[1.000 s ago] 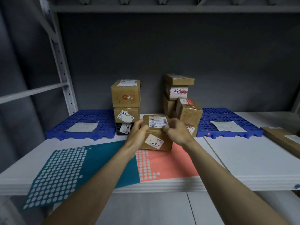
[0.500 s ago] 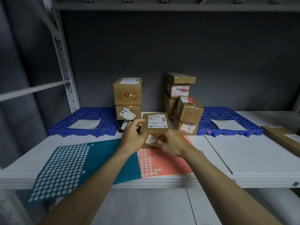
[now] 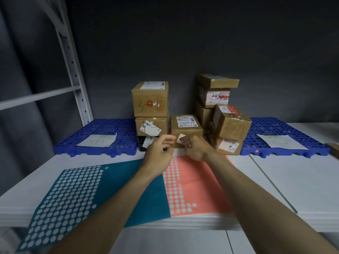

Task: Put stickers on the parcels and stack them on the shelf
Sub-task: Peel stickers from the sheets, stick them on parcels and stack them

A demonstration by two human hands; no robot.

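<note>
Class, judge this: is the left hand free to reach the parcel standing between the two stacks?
Probably yes. The left hand hovers empty just before the middle parcel, nothing between them; the right hand works at its front label.

Head view, down toward shelf [image 3: 293, 180]

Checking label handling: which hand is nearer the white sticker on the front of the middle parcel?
Right. The right hand has its fingertips at the white sticker on the middle parcel; the left hand is just left of it, apart.

Brown labelled parcel [image 3: 186, 126] sits upright between 2 parcel stacks [image 3: 150, 109].
</note>
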